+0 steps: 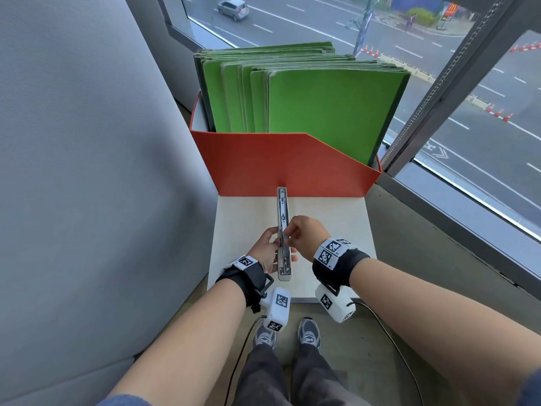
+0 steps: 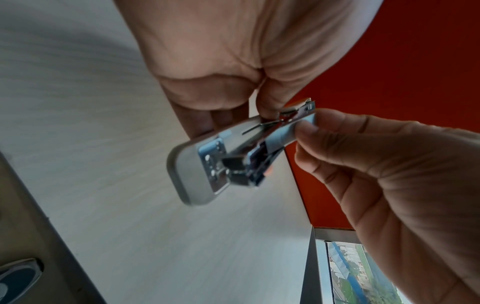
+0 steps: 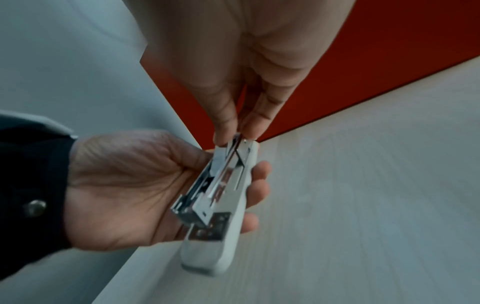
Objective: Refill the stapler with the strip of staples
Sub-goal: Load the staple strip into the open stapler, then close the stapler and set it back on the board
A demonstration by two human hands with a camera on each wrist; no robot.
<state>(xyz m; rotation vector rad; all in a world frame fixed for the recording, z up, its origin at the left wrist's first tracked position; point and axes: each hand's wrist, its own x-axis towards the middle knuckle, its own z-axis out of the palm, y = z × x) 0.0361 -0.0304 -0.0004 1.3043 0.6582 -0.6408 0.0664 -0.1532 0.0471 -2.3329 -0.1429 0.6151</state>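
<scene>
A grey stapler (image 1: 282, 206) is swung open into one long line and held above the small table. My left hand (image 1: 268, 247) grips its near half from the left, thumb on one side and fingers curled under it (image 3: 257, 185). My right hand (image 1: 289, 234) pinches a silvery strip of staples (image 2: 291, 132) between thumb and fingertips at the stapler's metal channel. In the right wrist view the strip (image 3: 226, 170) lies along that channel with the right fingertips (image 3: 223, 133) at its far end. The stapler's grey base (image 2: 192, 179) points toward me.
The light table top (image 1: 336, 230) lies under both hands. A red file box (image 1: 278, 162) with several green folders (image 1: 322, 106) stands at its far edge. A grey partition (image 1: 87, 171) rises on the left, a window sill (image 1: 439, 230) on the right. Cables trail by my shoes.
</scene>
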